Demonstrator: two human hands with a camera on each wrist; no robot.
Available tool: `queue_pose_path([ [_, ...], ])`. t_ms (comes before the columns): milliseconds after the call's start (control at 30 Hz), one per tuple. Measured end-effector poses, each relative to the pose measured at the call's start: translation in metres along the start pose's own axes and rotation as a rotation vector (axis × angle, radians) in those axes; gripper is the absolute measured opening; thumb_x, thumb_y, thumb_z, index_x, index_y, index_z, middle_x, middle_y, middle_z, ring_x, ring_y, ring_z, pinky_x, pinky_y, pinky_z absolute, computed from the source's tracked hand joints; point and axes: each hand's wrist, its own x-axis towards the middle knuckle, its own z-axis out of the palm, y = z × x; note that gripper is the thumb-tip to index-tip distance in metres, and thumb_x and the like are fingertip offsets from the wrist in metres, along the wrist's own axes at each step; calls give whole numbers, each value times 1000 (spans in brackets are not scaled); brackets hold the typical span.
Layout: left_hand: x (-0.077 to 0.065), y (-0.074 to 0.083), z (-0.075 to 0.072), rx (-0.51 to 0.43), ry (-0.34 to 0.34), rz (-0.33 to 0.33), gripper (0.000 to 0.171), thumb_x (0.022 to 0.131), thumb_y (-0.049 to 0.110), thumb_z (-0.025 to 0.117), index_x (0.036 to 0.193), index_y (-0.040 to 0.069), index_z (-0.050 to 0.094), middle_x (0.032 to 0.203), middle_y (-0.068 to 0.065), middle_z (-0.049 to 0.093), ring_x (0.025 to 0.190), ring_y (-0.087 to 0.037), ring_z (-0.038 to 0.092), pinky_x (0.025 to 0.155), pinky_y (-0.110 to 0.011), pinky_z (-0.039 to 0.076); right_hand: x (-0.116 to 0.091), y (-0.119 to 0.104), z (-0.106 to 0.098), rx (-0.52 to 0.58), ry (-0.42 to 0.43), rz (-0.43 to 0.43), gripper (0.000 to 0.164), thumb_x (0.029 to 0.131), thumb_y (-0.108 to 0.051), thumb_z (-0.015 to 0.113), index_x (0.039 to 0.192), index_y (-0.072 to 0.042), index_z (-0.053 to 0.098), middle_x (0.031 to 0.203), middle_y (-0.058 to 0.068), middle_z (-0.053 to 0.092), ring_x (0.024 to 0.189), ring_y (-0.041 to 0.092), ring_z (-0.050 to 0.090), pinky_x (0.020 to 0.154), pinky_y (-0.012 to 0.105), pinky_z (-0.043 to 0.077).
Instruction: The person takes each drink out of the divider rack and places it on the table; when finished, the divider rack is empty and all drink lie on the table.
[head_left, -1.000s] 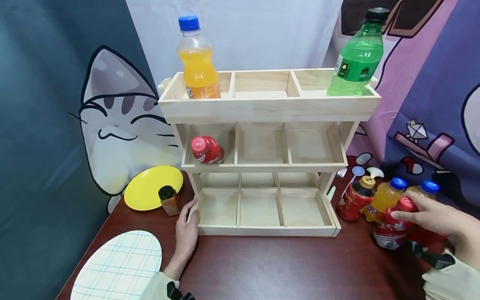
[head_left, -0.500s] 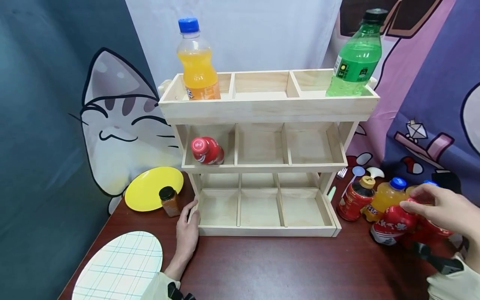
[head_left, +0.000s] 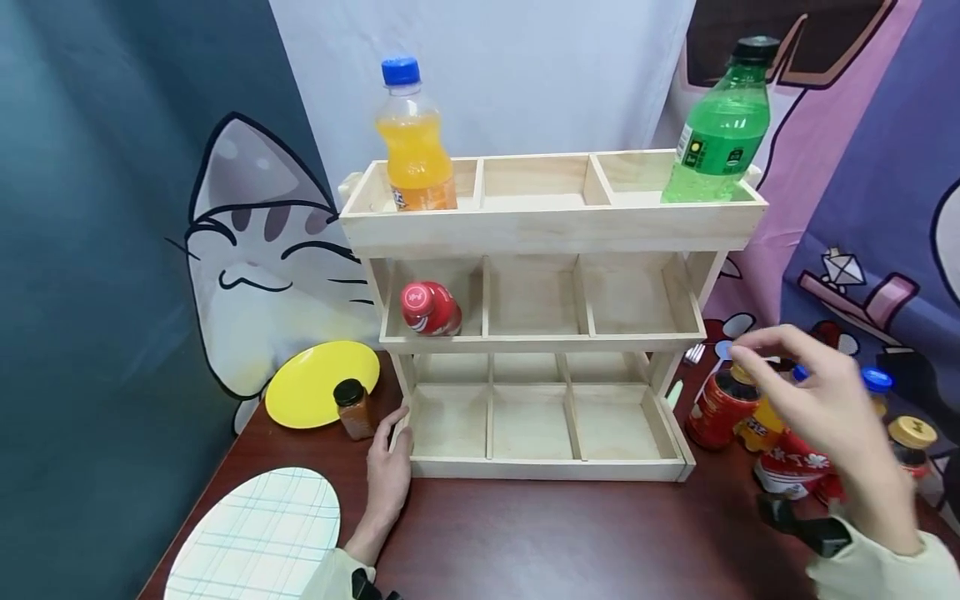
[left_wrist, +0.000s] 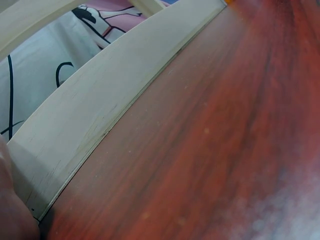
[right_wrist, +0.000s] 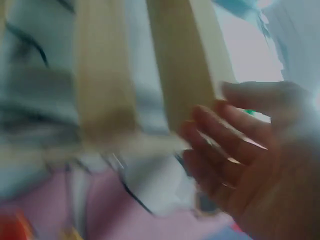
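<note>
A three-tier wooden rack [head_left: 551, 235] stands on the table. My left hand [head_left: 387, 475] holds the left end of its lowest tray, and the left wrist view shows that tray's front board [left_wrist: 110, 85]. My right hand [head_left: 821, 408] hovers at the right with fingers loosely bent and nothing in them; its fingertips overlap the gold cap of a dark-drink bottle [head_left: 722, 412]. The right wrist view, blurred, has this hand [right_wrist: 250, 155] before the rack. Partly hidden behind it are a red bottle [head_left: 791, 467], an orange-drink bottle [head_left: 761, 427] and another gold-capped bottle [head_left: 912, 435].
An orange soda bottle [head_left: 417, 158] and a green soda bottle [head_left: 722, 137] occupy the top tier's ends. A red bottle [head_left: 442, 315] sits middle left. Left of the rack are a yellow plate [head_left: 303, 387], a black-lidded jar [head_left: 356, 412] and a white checked plate [head_left: 251, 533].
My right hand has let go of the red bottle, risen and moved left over the gold-capped bottle. My left hand keeps its hold on the rack. The head view has shifted slightly.
</note>
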Motion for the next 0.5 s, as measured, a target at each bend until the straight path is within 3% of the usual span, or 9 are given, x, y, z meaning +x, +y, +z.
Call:
queue_pose_path([
  [100, -2, -2, 3, -19, 4, 11, 29, 92, 23, 48, 120, 24, 54, 128, 10, 48, 119, -7, 40, 97, -33, 31, 4, -22, 28, 176, 33, -113, 25, 73, 10, 65, 96, 1, 63, 88, -3, 63, 74, 1, 54, 59, 9, 40],
  [233, -2, -5, 6, -27, -5, 25, 29, 92, 24, 49, 120, 25, 53, 128, 9, 49, 121, -7, 40, 99, -35, 31, 16, -52, 65, 323, 9, -169, 31, 72, 15, 63, 101, 9, 56, 97, 15, 60, 86, 6, 57, 72, 12, 44],
  [333, -2, -5, 3, -35, 9, 37, 29, 91, 23, 50, 120, 25, 54, 128, 7, 50, 122, -10, 40, 99, -37, 30, 31, -68, 94, 359, -106, -156, 41, 75, 4, 67, 113, 0, 51, 111, 14, 55, 100, 10, 55, 83, 23, 47],
  [500, -1, -4, -4, -41, 25, 47, 30, 91, 21, 51, 121, 23, 54, 128, 5, 50, 122, -13, 40, 99, -39, 30, 56, -88, 146, 327, -278, -213, 66, 73, -22, 74, 127, -17, 38, 128, 1, 45, 118, 18, 43, 98, 39, 36],
])
